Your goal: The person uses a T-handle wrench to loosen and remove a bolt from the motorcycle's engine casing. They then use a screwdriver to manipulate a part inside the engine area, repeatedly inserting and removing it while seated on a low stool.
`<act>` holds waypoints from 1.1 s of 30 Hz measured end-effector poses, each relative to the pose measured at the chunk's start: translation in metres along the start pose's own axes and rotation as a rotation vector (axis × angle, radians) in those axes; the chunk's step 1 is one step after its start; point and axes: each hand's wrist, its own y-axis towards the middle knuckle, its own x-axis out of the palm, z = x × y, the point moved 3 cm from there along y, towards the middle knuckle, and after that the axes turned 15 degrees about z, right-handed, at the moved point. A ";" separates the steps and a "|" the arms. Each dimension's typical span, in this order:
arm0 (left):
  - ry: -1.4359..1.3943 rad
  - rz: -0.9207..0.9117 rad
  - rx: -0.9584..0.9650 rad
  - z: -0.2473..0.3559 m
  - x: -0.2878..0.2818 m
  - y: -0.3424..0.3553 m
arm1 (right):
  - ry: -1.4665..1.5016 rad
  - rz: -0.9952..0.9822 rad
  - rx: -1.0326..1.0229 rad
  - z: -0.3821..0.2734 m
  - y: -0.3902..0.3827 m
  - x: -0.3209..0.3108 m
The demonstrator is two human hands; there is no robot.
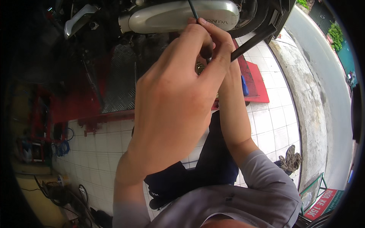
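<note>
My left hand [171, 83] is closed around a thin dark rod [194, 9], its fingertips pinching the shaft. The rod's upper part crosses in front of a silver engine cover [182, 17] on a motorcycle; I cannot tell whether it touches the cover. A dark rounded piece [207, 52] shows between the fingers. Behind the left hand and thumb, my right hand [232, 74] is mostly hidden, so its grip does not show. A black bar [253, 43] slants up to the right beside the hands; whether it is held is unclear.
A red work stand with a ribbed metal plate [119, 81] lies under the motorcycle. A blue object [245, 85] rests on its right part. White floor tiles [270, 121] spread around my legs. A crumpled cloth [291, 159] lies right, near the kerb; cables [62, 148] lie left.
</note>
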 end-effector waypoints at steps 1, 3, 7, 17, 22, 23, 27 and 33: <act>-0.036 -0.006 0.007 0.000 0.006 -0.003 | -0.091 -0.011 -0.019 -0.008 0.007 -0.009; -0.118 0.054 0.020 -0.001 0.020 -0.019 | -0.045 -0.233 0.102 -0.018 0.003 -0.015; -0.203 0.252 0.057 -0.008 0.031 -0.034 | -0.406 -0.026 -0.254 -0.029 -0.015 -0.028; -0.602 0.242 -0.095 -0.007 0.032 -0.056 | -0.277 -0.566 0.138 -0.025 -0.037 -0.017; -0.527 0.019 0.000 -0.008 0.042 -0.088 | -0.484 -0.631 0.199 -0.009 -0.019 -0.058; -0.529 -0.090 -0.053 -0.013 0.051 -0.103 | -0.534 -0.683 0.285 0.001 -0.012 -0.069; -0.436 -0.449 -0.129 -0.032 0.086 -0.148 | -0.972 -0.846 0.563 0.031 0.010 -0.101; -0.331 -0.519 -0.251 -0.067 0.107 -0.144 | -1.366 -0.285 0.435 0.031 0.039 -0.165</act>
